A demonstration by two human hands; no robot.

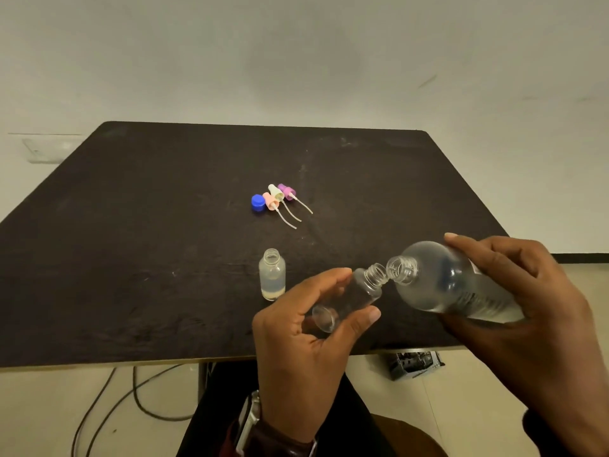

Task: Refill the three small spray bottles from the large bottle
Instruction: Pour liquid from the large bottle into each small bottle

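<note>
My left hand [306, 328] grips a small clear spray bottle [352, 296], uncapped and tilted with its neck pointing up to the right. My right hand [527, 301] holds the large clear bottle [451, 278] tipped to the left, its open mouth touching the small bottle's neck. A second small bottle [272, 274] stands upright on the dark table [131, 242], uncapped and partly filled with liquid. Only two small bottles are in view.
Farther back on the table lie a blue cap [257, 203] and three spray heads with dip tubes: pink [271, 201], white [276, 191] and purple [287, 191]. Cables [138, 400] run on the floor below the table's front edge. A small box [416, 364] lies on the floor.
</note>
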